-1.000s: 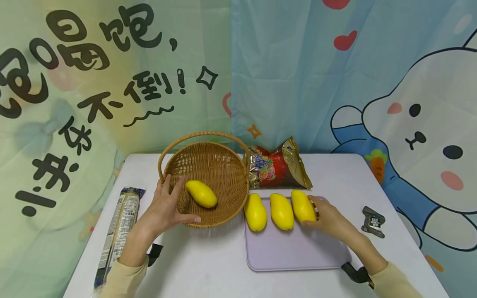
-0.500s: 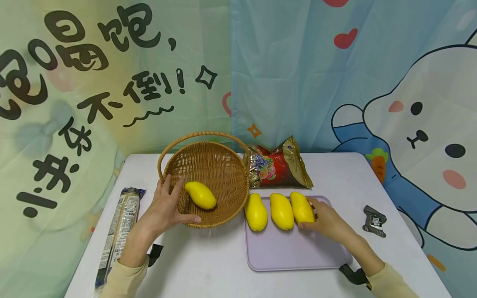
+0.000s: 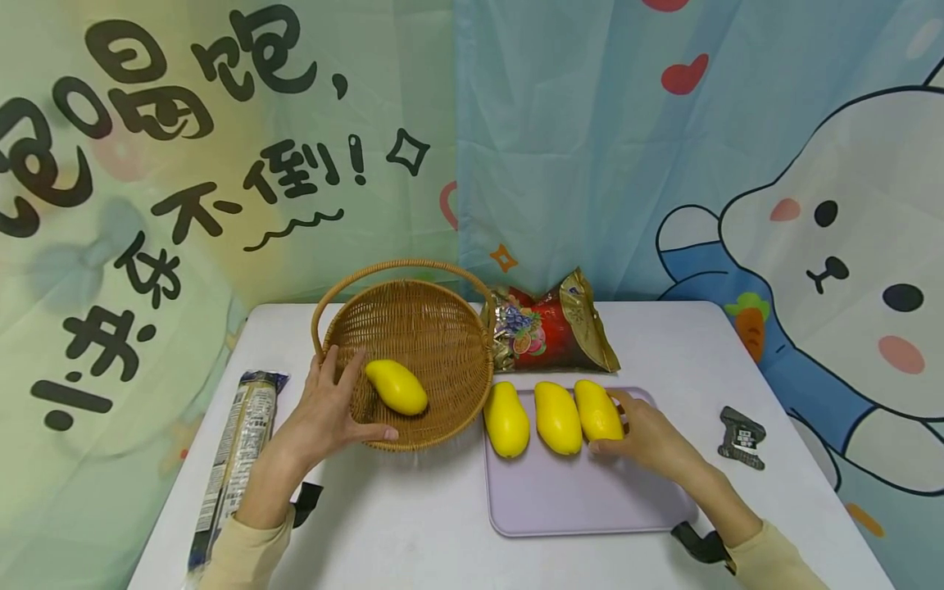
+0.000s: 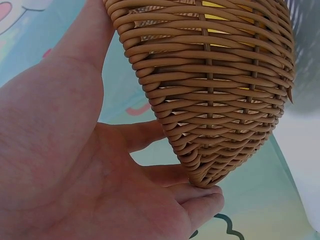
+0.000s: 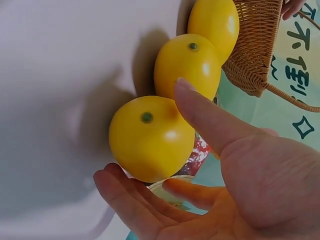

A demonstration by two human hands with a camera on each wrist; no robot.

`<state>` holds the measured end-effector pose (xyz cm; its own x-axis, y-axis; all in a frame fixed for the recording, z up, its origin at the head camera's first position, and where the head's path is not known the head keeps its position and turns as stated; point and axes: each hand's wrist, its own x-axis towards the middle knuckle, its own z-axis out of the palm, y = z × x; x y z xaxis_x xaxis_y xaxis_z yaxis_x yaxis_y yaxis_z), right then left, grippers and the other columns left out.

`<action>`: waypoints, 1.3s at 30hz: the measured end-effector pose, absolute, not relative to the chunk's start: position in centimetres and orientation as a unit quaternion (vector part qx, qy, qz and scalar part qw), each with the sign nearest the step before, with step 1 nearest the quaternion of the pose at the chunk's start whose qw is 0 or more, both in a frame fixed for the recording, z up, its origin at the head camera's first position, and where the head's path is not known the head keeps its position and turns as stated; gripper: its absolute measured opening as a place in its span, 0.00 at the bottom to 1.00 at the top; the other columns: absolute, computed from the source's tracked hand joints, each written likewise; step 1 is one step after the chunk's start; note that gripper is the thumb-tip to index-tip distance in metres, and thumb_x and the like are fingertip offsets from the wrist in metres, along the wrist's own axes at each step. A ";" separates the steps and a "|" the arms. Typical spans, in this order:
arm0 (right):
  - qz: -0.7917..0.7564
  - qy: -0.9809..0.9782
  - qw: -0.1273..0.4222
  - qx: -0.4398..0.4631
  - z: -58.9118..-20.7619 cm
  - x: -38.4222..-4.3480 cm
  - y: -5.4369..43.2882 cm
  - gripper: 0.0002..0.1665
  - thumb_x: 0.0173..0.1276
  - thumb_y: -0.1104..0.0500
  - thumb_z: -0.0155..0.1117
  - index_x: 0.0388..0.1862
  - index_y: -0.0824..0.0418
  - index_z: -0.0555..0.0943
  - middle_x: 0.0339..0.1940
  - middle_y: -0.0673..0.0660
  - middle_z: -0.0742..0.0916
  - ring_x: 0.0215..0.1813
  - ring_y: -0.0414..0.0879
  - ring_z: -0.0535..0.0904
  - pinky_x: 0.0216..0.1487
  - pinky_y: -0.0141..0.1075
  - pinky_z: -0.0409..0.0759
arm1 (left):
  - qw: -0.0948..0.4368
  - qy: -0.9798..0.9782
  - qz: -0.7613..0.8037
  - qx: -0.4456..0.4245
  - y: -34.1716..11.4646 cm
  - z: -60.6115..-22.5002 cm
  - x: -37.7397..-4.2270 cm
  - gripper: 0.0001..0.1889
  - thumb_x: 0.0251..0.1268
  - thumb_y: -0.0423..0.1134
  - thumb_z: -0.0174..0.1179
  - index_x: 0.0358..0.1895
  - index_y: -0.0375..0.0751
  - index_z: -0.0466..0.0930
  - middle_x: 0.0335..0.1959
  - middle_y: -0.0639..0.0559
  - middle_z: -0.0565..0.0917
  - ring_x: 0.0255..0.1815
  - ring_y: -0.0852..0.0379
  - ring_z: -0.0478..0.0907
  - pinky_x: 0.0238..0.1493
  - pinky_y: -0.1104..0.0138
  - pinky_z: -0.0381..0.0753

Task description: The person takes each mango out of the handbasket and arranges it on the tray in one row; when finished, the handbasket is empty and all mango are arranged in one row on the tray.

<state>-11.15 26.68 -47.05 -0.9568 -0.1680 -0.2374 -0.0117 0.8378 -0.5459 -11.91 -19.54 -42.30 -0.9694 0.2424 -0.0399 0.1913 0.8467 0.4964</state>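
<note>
My left hand point(image 3: 324, 419) holds the left rim of a brown wicker basket point(image 3: 446, 352) with an arched handle, thumb and fingers spread along the edge. One yellow mango point(image 3: 397, 388) lies inside. On a lilac tray point(image 3: 583, 500) three more mangoes lie side by side: a left mango point(image 3: 506, 420), a middle mango point(image 3: 557, 419) and a right mango point(image 3: 597, 411). My right hand point(image 3: 649, 436) grips the right one, fingers along its far side and thumb near its front end. In the right wrist view that mango point(image 5: 147, 142) sits between thumb and fingers, its stem end showing.
Behind the tray lies a red and gold snack bag point(image 3: 542, 328), close to the basket. A long plastic packet point(image 3: 236, 459) lies along the table's left side. A small dark wrapper point(image 3: 741, 439) rests right of the tray. A printed curtain point(image 3: 546, 147) hangs behind the white table.
My right hand and the right mango have shifted slightly left toward the middle one. The mango in the basket has moved slightly left. My left hand stays on the basket.
</note>
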 end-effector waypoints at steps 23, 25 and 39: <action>-0.241 0.957 0.153 -0.050 -41.9 -12.4 26.0 0.60 0.61 0.39 0.75 0.76 0.74 0.60 0.68 0.77 0.74 0.61 0.70 0.78 0.50 0.56 0.86 | 0.051 0.961 0.248 0.112 -19.6 -42.5 -12.0 0.65 0.44 0.63 0.78 0.82 0.43 0.48 0.80 0.22 0.40 0.79 0.18 0.35 0.66 0.26 0.59; -0.241 0.959 0.133 -0.071 -40.8 -12.6 25.6 0.58 0.61 0.39 0.75 0.76 0.74 0.61 0.68 0.77 0.75 0.61 0.70 0.78 0.51 0.57 0.85 | 0.051 0.961 0.248 0.113 -19.6 -42.5 -12.0 0.65 0.44 0.63 0.78 0.82 0.42 0.48 0.80 0.22 0.40 0.79 0.18 0.36 0.67 0.26 0.59; -0.234 0.953 0.095 -0.169 -34.8 -13.8 19.1 0.46 0.65 0.44 0.74 0.75 0.62 0.68 0.70 0.64 0.78 0.65 0.60 0.78 0.65 0.58 0.77 | 0.052 0.960 0.252 0.113 -19.6 -42.4 -11.9 0.65 0.45 0.63 0.78 0.82 0.42 0.48 0.80 0.22 0.40 0.79 0.19 0.35 0.67 0.27 0.60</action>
<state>-13.83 19.06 -34.79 -0.9250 -0.3662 -0.1011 -0.2775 0.8330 -0.4786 -11.90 -19.55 -42.36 -0.9689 0.2437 -0.0429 0.1913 0.8477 0.4947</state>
